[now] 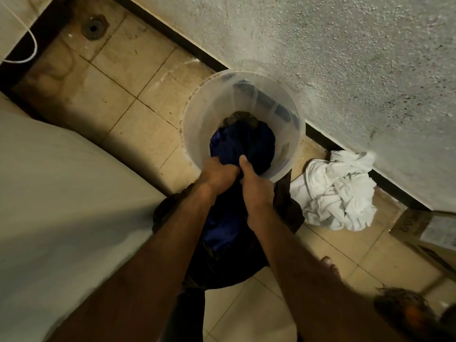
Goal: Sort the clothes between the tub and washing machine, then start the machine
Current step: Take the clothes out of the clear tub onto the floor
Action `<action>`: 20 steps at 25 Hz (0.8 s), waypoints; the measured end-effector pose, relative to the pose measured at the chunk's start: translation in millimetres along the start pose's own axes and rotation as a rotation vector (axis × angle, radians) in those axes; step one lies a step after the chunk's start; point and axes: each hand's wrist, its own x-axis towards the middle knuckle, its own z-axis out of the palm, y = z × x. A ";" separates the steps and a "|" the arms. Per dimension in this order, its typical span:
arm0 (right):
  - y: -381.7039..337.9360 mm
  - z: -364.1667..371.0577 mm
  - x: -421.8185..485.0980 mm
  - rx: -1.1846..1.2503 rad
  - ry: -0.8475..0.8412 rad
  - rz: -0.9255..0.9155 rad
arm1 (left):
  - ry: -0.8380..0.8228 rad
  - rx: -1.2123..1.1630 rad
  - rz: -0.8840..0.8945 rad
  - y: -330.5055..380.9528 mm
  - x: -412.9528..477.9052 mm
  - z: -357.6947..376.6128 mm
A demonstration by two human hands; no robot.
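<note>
A clear plastic tub (209, 114) stands on the tiled floor against the wall. A dark blue garment (246, 144) fills its bottom and hangs over the near rim down to a dark pile (222, 267) on the floor. My left hand (218, 172) and my right hand (254, 183) both grip this blue garment at the tub's near rim, side by side. A brownish cloth (240, 117) lies at the back of the tub. The white washing machine (49, 193) fills the left side.
A crumpled white cloth heap (338, 191) lies on the floor right of the tub, by the rough wall (345, 58). A cardboard box (424, 233) sits at the right edge. A floor drain (93, 28) is at the top left. My bare foot (328, 265) is on the tiles.
</note>
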 end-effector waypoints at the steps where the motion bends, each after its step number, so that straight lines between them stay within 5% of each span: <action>1: -4.5 2.0 7.4 -0.021 0.016 -0.032 | -0.021 0.020 0.049 -1.9 -8.2 2.2; 6: -21.9 5.9 18.3 0.063 -0.039 0.078 | -0.130 0.071 0.085 -12.2 -34.8 -3.4; 9: -19.4 4.1 13.6 0.078 -0.052 0.011 | -0.228 -0.233 -0.065 -5.1 -41.7 -3.6; 13: -16.2 3.6 -3.1 0.103 0.008 -0.077 | 0.076 -0.268 -0.201 -2.3 -28.9 5.6; 17: -2.1 1.1 -28.9 0.176 -0.024 0.131 | -0.209 -0.304 -0.286 9.3 -11.2 -6.8; 20: 16.2 -6.3 -36.7 0.011 -0.184 0.222 | -0.231 -0.088 -0.310 15.3 -6.5 -7.3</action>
